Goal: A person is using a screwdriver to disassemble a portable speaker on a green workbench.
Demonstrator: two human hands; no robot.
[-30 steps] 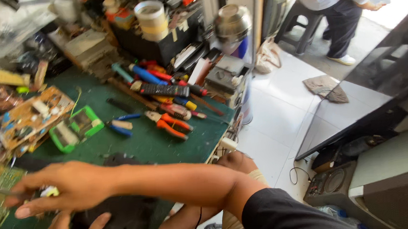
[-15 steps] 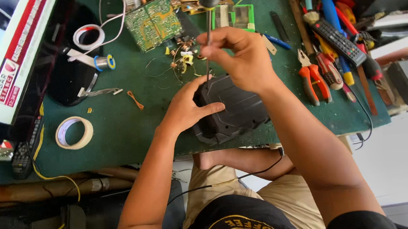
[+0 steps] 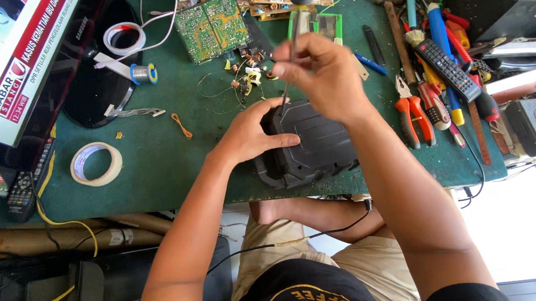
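One black plastic case (image 3: 314, 144) lies at the green mat's (image 3: 157, 163) near edge. The left hand (image 3: 251, 133) presses it flat; the right hand (image 3: 319, 73) grips one screwdriver (image 3: 294, 28) upright. One tape roll (image 3: 96, 163), one circuit board (image 3: 210, 24) and orange pliers (image 3: 409, 114) lie around.

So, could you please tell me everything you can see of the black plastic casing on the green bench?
The black plastic casing is a matte, roughly rectangular shell with rounded corners and moulded grooves. It lies flat near the front edge of the green mat. The left hand presses on its left end, and a screwdriver held by the right hand meets its top edge.
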